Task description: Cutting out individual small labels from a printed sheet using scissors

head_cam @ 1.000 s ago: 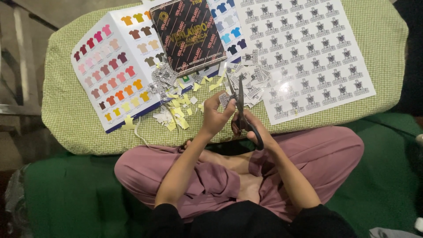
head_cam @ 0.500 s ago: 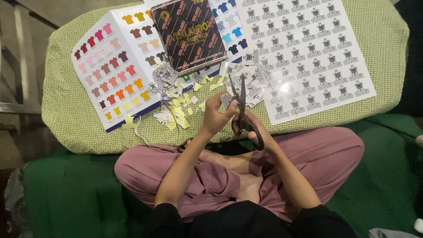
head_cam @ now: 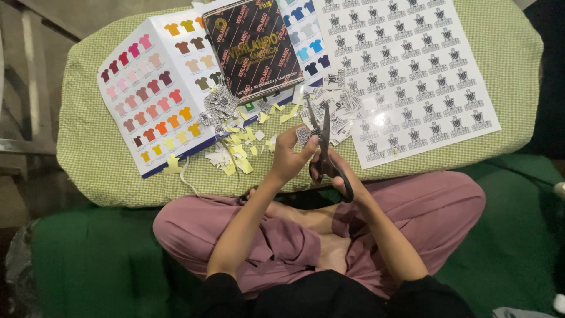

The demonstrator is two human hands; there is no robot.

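— So, how much has been cut?
— A heap of cut-out stickers [head_cam: 219,105] and yellow scraps [head_cam: 238,144] is seen; a small sticker piece [head_cam: 303,135] is pinched in the left hand [head_cam: 289,158].
— And the rest?
— Scissors [head_cam: 325,150], blades parted, are gripped by the right hand [head_cam: 341,174]; the sticker sheet [head_cam: 412,70] is largely uncut.

A green-and-white checked cushion [head_cam: 94,159] serves as the work surface, resting on a green mat [head_cam: 512,235]. On it lie an open colour chart of small shirts [head_cam: 156,88], a dark patterned booklet [head_cam: 256,44], a white sticker sheet [head_cam: 412,76] and scattered yellow paper scraps [head_cam: 238,147].
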